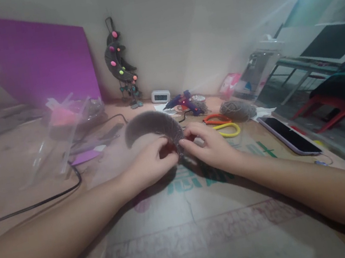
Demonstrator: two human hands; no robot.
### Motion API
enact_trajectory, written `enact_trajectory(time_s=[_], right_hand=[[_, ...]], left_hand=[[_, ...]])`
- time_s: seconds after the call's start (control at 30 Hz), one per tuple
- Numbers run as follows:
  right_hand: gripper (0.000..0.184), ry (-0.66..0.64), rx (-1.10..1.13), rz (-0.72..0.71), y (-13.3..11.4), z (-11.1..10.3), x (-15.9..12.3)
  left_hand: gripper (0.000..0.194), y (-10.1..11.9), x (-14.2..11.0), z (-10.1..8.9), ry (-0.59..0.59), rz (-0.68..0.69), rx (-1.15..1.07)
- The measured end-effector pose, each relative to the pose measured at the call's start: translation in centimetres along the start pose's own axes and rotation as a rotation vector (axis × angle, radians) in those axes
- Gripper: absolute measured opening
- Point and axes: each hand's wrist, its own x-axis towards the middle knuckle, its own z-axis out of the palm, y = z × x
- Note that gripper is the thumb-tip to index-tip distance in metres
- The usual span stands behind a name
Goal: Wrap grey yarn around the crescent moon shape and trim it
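A dark grey crescent (148,123), which looks wrapped in yarn, is held up over the printed board (165,237). Its right-hand end lies between my two hands. The fingers of my left hand (156,160) are closed round the inner side of that end. From the other side, my right hand (206,143) pinches the same end between thumb and forefinger. Where the fingertips meet the crescent, the detail is blurred, and the lower tip is partly hidden.
Behind stand a purple sheet (46,57), a hanging moon ornament (114,63), a white clock (160,97) and a glue gun (184,101). To the right lie grey yarn (238,110), orange-and-yellow-handled tools (228,129) and a phone (290,135). A black cable (45,200) crosses the left.
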Motion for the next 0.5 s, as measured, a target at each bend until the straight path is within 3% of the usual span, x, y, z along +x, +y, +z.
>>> enact_trajectory(time_s=[0.1, 0.2, 0.27, 0.4, 0.5], right_hand=[[0.019, -0.033, 0.099, 0.126, -0.06, -0.06, -0.03], [0.022, -0.078, 0.245, 0.238, -0.05, -0.05, -0.05], [0.023, -0.104, 0.33, 0.282, -0.06, 0.0, -0.09], [0.024, -0.108, 0.448, 0.281, -0.08, -0.06, -0.2], [0.022, -0.063, 0.589, 0.301, -0.11, -0.23, -0.32]], left_hand=[[0.013, -0.26, -0.01, -0.05, -0.05, 0.045, -0.184], [0.029, -0.44, 0.2, -0.13, -0.005, 0.043, -0.274], [0.038, -0.36, 0.36, -0.25, 0.04, 0.024, -0.228], [0.038, -0.15, 0.48, -0.61, 0.109, 0.005, -0.045], [0.037, -0.34, 0.43, -0.71, 0.173, -0.027, -0.063]])
